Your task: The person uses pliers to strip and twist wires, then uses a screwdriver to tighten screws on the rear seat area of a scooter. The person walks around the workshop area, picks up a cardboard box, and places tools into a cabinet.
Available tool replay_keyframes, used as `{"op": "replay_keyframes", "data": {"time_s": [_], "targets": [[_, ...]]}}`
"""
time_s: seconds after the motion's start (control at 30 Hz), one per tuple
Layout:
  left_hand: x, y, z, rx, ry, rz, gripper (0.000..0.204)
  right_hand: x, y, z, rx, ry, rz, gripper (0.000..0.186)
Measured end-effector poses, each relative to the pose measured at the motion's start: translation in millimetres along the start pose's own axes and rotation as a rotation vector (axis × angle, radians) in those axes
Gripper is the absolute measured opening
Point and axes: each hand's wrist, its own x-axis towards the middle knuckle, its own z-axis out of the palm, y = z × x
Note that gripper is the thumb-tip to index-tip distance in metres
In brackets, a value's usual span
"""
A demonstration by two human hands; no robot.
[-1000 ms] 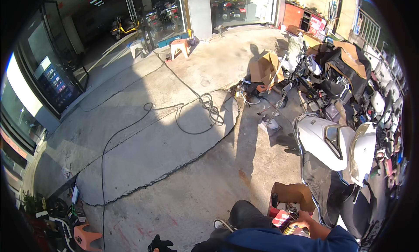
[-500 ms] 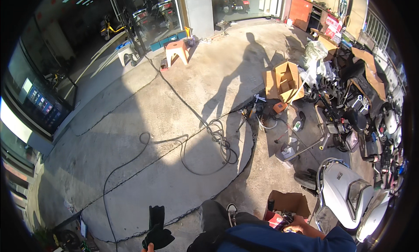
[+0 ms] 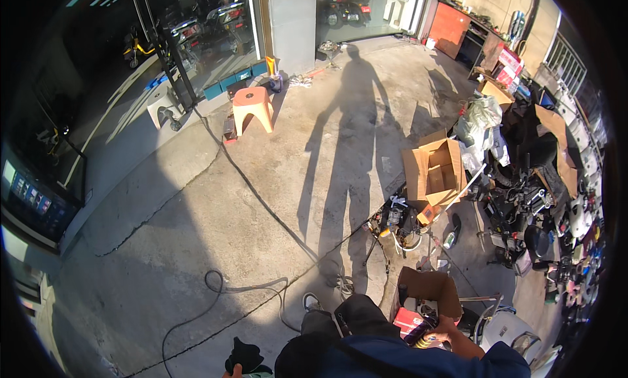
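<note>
At the lower edge, my left hand is closed on a black, irregularly shaped piece. Its exact kind is unclear. Low at the right, my right hand grips the near side of an open cardboard box, its fingers partly hidden. Inside the box lie a red-and-white carton and dark parts. A dark cylindrical part with yellowish rings lies right beside my fingers.
A hose snakes over the concrete. An orange stool stands far left. Another open carton and heaped scooter parts line the right. A grey-white scooter body is close by my right arm.
I have walked forward over the hose, and the stool and far carton appear nearer. The box has travelled along with my right hand. The black piece stays in my left hand, lower in view.
</note>
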Motion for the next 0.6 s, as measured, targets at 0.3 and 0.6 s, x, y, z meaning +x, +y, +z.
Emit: {"op": "replay_keyframes", "data": {"time_s": [0.3, 0.6], "targets": [[164.3, 196.2, 68.2, -0.393, -0.039, 0.06, 0.036, 179.9, -181.3, -143.7, -0.05, 0.029, 0.021, 0.082], [182.1, 453.7, 118.1, -0.188, 0.091, -0.02, 0.051, 448.0, -360.7, -316.2, -0.033, -0.191, -0.005, 0.073]]}}
